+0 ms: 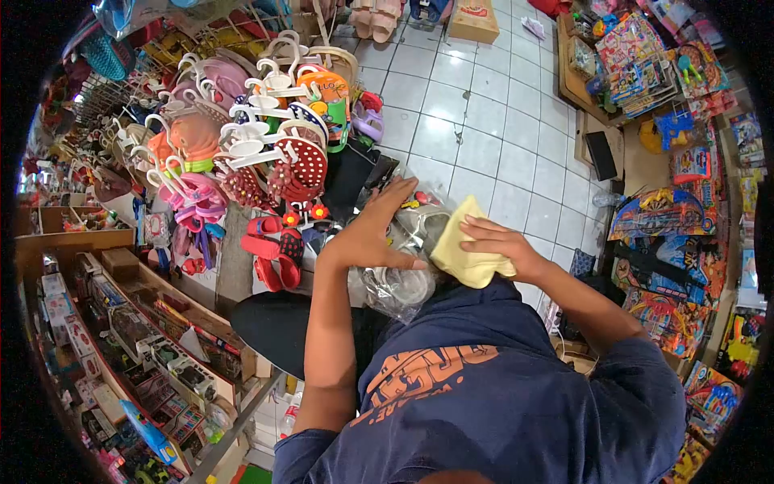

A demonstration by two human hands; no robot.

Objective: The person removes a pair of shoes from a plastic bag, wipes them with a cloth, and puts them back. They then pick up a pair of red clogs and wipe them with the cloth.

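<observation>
One yellow cloth [458,256] is grasped in the right hand [501,247]; the left hand [371,232] spreads unclenched over a plastic bag [401,287]. Light strokes seem best.

Orange slipper [329,85]: I see "LLO" on it | dark blue shirt [516,395]: big orange letters, too bent to read for sure | brown box [473,22]: red label, too small to read | toy packs [665,215]: words too tiny to read
</observation>
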